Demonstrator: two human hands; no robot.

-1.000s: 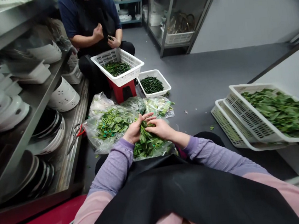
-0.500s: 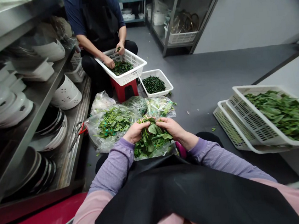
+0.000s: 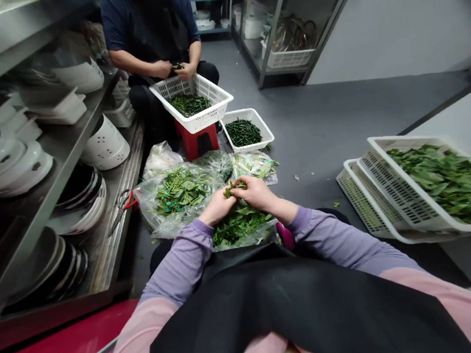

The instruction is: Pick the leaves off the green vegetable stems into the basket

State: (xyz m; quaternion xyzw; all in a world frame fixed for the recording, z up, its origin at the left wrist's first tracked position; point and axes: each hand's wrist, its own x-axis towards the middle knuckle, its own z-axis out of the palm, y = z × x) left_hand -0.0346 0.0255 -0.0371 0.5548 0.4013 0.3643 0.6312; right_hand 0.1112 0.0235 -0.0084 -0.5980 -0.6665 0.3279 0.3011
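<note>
My left hand and my right hand meet in front of me, both closed around green vegetable stems. The fingertips of the two hands almost touch, and part of the stems is hidden behind them. Directly below lies a pile of leafy greens in a clear plastic bag. Just beyond my left hand, another open plastic bag holds cut green stems and leaves. Further bagged greens lie behind my hands.
A co-worker sits opposite, both hands above a white basket on a red stool. A smaller basket holds dark green pods. Stacked baskets of leaves stand right. Red-handled scissors rest on the left shelf's edge.
My hands have come closer together, the right moving left and up, and the leafy bunch no longer hangs below them. The co-worker's hands have risen out of the basket and come together.
</note>
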